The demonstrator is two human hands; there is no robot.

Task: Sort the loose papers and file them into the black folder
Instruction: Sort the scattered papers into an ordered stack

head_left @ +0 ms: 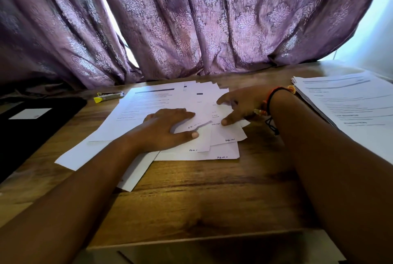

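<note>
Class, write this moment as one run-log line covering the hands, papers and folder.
left hand: flat on loose papers | right hand: fingers spread on same papers | black folder: at left, untouched | paper stack: at right

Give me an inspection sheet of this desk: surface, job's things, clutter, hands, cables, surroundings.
Surface: brown wood-grain table, with papers over its middle and right.
Job's things: loose white printed sheets fanned and overlapping at the centre; flat black folder with a white label at the left edge, no sheet on it; a separate stack of printed pages at the right.
Clutter: small yellow and silver object, perhaps a stapler, behind the sheets.
Hands: left hand flat on the loose sheets; right hand spread, fingertips on them; red and black wristbands on the right wrist.
Cables: nothing seen.
Surroundings: purple patterned curtain behind the table, with bright light at its right.
</note>
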